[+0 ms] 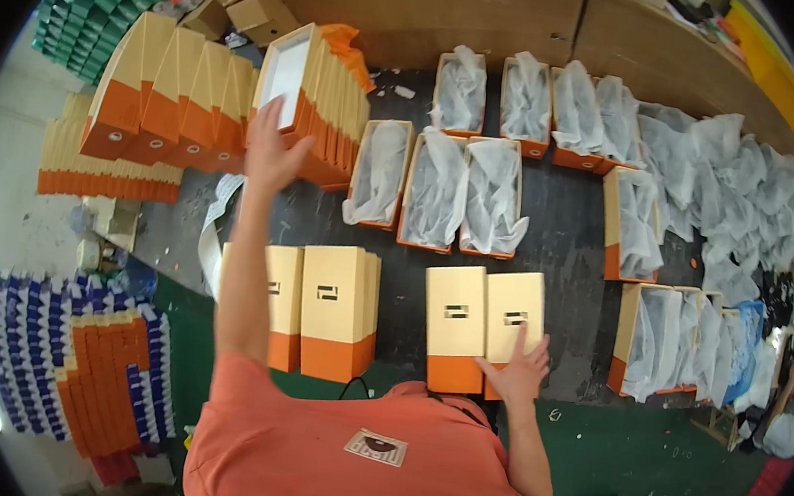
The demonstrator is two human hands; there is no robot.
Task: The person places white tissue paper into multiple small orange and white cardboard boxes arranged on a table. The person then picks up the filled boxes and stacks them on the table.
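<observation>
My left hand [273, 150] reaches to the far left, fingers stretched and thumb apart, against the near edge of an open box part with a white inside [289, 73]. That part fronts a row of nested cream-and-orange box parts [338, 115]. My right hand [520, 370] lies with fingers spread over the lower part of a closed cream-and-orange box [516, 296]. Directly left of it stands a matching closed box [455, 319]. More closed boxes [335, 313] stand near the table's front edge, partly behind my left forearm.
Open boxes stuffed with white tissue paper [437, 190] stand across the dark table [560, 215]. Loose tissue [752, 185] is heaped at the right. Tilted box parts [160, 100] line the far left, with green boxes [107, 5] behind. Blue and orange stacks [103, 373] stand at lower left.
</observation>
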